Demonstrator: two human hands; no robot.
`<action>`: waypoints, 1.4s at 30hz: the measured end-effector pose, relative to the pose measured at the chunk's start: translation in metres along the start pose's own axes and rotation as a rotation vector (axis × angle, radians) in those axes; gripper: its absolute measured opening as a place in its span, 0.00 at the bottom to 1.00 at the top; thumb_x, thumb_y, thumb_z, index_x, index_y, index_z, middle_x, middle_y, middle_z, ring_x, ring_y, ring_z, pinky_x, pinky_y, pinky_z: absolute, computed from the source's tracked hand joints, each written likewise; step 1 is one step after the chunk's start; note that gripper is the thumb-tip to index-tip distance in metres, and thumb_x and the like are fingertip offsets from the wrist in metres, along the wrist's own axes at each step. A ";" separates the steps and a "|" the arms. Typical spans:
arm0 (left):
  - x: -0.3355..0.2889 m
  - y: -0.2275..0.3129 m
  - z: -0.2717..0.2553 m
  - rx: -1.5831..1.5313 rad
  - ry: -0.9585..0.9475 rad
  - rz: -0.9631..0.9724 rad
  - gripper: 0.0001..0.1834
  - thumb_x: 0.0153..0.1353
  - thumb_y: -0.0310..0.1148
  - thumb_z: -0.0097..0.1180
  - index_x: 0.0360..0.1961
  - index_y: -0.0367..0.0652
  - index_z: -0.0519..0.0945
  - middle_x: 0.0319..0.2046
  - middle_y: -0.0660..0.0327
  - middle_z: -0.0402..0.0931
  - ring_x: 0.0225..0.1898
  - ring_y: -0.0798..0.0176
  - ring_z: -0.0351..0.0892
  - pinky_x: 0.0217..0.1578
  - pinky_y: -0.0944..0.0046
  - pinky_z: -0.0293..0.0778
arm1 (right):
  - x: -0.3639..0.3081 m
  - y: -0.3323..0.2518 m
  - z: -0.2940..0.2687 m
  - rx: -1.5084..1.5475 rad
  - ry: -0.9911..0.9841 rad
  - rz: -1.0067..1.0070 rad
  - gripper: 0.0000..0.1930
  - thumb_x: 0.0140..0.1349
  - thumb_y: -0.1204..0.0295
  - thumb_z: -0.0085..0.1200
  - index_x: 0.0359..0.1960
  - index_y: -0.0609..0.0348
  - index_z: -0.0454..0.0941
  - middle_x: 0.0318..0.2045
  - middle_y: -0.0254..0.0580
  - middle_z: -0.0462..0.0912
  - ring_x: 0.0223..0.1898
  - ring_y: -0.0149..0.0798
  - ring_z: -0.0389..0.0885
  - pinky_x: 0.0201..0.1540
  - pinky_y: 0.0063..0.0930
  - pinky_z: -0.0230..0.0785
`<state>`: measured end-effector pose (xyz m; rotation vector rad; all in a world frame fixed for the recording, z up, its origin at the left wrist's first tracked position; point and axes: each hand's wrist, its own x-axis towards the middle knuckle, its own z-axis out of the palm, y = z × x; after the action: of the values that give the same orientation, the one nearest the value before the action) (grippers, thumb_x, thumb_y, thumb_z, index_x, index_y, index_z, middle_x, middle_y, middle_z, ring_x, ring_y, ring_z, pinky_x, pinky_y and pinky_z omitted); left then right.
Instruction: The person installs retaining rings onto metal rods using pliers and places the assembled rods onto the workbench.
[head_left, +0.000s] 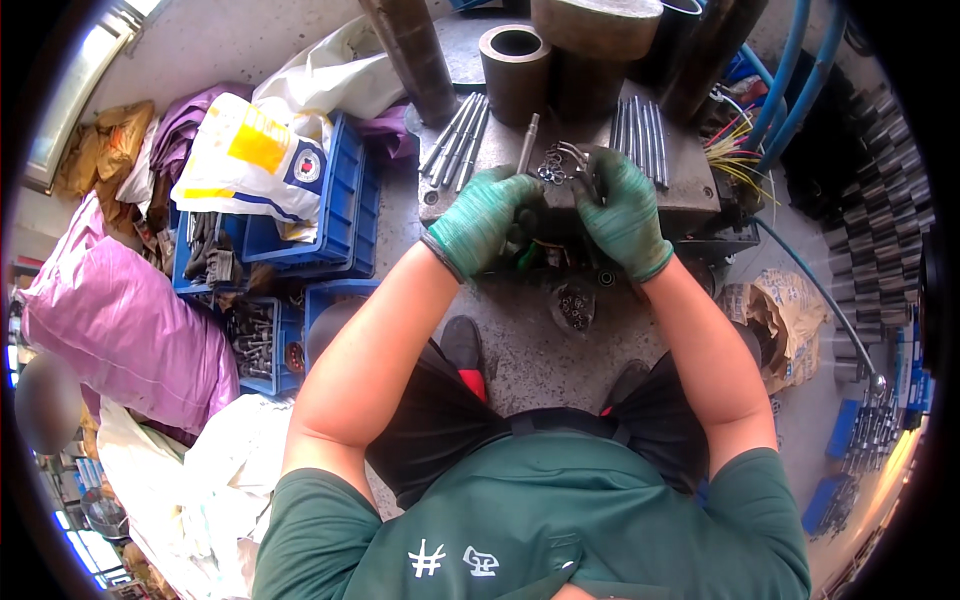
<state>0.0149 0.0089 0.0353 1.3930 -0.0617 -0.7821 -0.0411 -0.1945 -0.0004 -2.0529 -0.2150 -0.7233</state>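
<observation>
My left hand [487,222], in a green knit glove, is closed round a metal rod [529,145] whose narrower end sticks up above the fist. Opposite it, my gloved right hand [622,212] grips a tool with two curved metal prongs [572,152]; the rest of that tool is hidden by the fingers, so I cannot tell its exact kind. Between the hands, a small heap of metal rings [552,168] lies on the steel work surface [590,135]. Several rods [457,140] lie side by side on the left, and more rods [640,140] on the right.
A thick-walled metal tube [515,58] and a heavy steel block [597,30] stand behind the work surface. Blue crates [340,200] and a purple sack [130,310] are at the left. A clear bag of small parts [574,306] sits below. Blue hoses [800,85] run at the right.
</observation>
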 end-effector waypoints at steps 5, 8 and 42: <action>0.007 -0.005 -0.011 -0.242 0.019 0.001 0.03 0.63 0.26 0.56 0.37 0.39 0.78 0.38 0.55 0.83 0.27 0.68 0.76 0.22 0.71 0.71 | 0.010 0.015 -0.003 -0.405 -0.036 -0.169 0.11 0.63 0.71 0.65 0.46 0.57 0.84 0.34 0.51 0.85 0.38 0.54 0.85 0.43 0.45 0.78; 0.007 -0.005 -0.013 -0.330 0.062 0.042 0.03 0.62 0.24 0.56 0.35 0.42 0.75 0.41 0.53 0.82 0.27 0.69 0.76 0.22 0.71 0.72 | 0.011 0.011 0.000 -0.415 -0.063 -0.160 0.11 0.63 0.71 0.65 0.46 0.56 0.84 0.34 0.52 0.85 0.38 0.54 0.85 0.43 0.45 0.79; 0.002 -0.005 0.001 -0.290 0.141 0.099 0.06 0.70 0.34 0.57 0.42 0.43 0.77 0.30 0.61 0.78 0.25 0.69 0.72 0.24 0.68 0.67 | -0.003 -0.038 -0.057 -0.388 -0.223 -0.203 0.33 0.45 0.81 0.65 0.59 0.53 0.83 0.48 0.51 0.85 0.47 0.57 0.82 0.52 0.46 0.78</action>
<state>0.0136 0.0071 0.0299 1.1566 0.0891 -0.5829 -0.0823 -0.2195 0.0482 -2.5114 -0.4440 -0.6976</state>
